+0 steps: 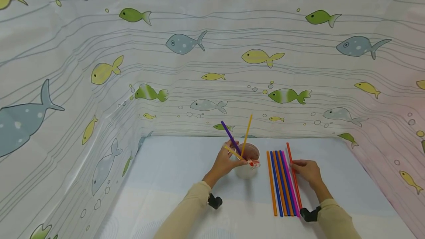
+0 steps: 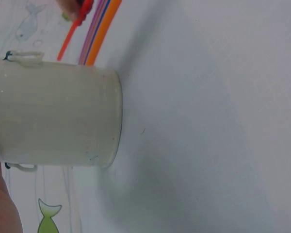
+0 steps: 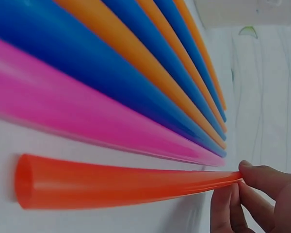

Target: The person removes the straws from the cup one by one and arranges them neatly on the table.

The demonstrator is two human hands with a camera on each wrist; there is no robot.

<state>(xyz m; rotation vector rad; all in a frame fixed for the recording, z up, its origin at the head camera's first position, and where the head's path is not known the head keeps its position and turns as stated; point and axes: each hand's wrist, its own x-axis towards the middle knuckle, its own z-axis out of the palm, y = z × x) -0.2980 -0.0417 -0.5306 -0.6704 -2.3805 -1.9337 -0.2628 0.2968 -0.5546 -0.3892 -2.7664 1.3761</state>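
A white cup [image 1: 245, 172] [image 2: 58, 114] holds a purple straw [image 1: 229, 135] and a yellow straw [image 1: 246, 135]; another yellow straw [image 1: 232, 152] leans over its left side. My left hand [image 1: 225, 162] [image 2: 2, 208] grips the cup's left rim, with the thumb in front and fingers behind. A red-and-white piece [image 1: 253, 163] lies at the rim. Thumb and fingers of my right hand [image 1: 308, 172] [image 3: 266, 199] pinch a red straw [image 1: 294, 176] [image 3: 111, 188] near its far part. It lies just right of a pink straw [image 1: 289, 180] [image 3: 87, 104], slightly apart from it.
Several orange and blue straws [image 1: 271, 183] [image 3: 121, 48] lie side by side left of the pink one, right of the cup. A pale cloth covers the table [image 1: 166, 172]. Behind and at both sides stands a fish-patterned curtain [image 1: 219, 62].
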